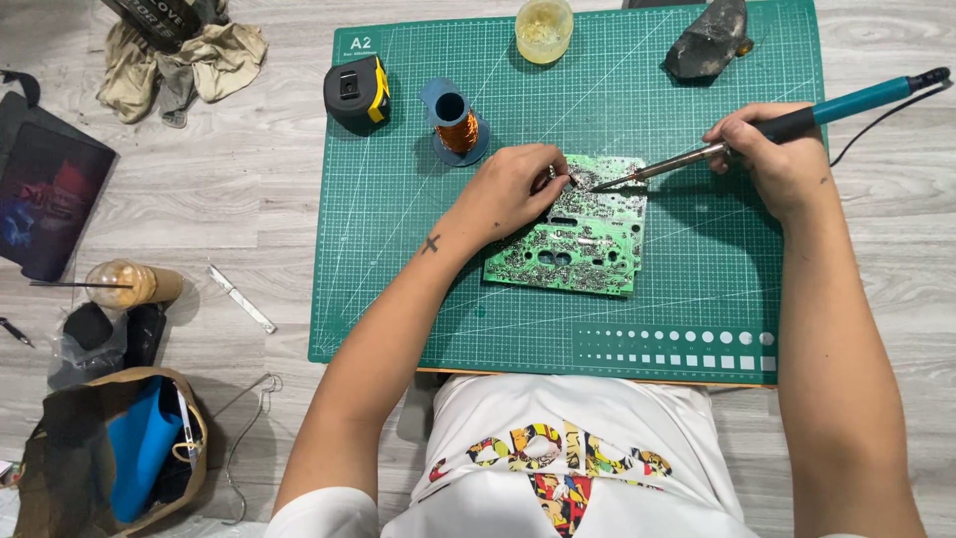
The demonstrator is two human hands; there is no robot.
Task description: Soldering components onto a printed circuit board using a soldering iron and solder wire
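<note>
Right hand (pixel 772 149) closed around soldering iron (pixel 797 122), tip on top edge of green circuit board (pixel 578 244) mid cutting mat (pixel 418 279). Left hand (pixel 513 189) pinches something small at board's upper left corner, can't tell what. Copper wire spool (pixel 456 125), tape measure (pixel 357 92) near mat's far edge; mat's near strip free

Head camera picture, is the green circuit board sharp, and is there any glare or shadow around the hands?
Head view: the green circuit board is sharp, its solder spots glinting; soft shadows fall on the green cutting mat beside the left hand and right hand; even light, no harsh glare; slight wide-angle bend at the edges.
</note>
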